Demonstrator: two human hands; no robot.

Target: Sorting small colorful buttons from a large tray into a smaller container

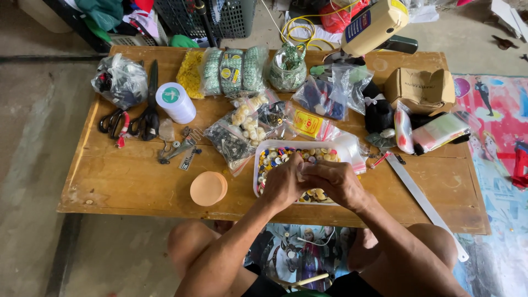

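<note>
Nearest the camera, the person's bare knees frame a low wooden table (137, 187), and both forearms reach forward over its near edge. The left hand (283, 184) and the right hand (335, 181) meet above the white tray (263, 147), fingertips pressed together over its middle. The fingers of both hands are curled in close, nearly shut, pinching at something small between them; what it is cannot be told, since the fingers hide it.

The tray sits near the table's near edge, its long axis running left to right along the table. It holds a heap of mixed buttons (275, 157), yellow, cream, red and blue, which show left of and beyond the hands, directly under the fingertips.

Left of the tray, just apart from it, lies a stack of round peach discs (208, 188). Right of the tray a long metal ruler (423, 201) runs on a slant, its far end near the tray's right corner and its near end past the table's edge.

Beyond the tray lie clear bags of small parts (242, 129). Farther left of them stands a white spool (176, 102), with black scissors (149, 104) just beside it. Beyond the tray at the table's far edge stands a glass jar (287, 70), and to the far right a brown cardboard box (421, 88).
</note>
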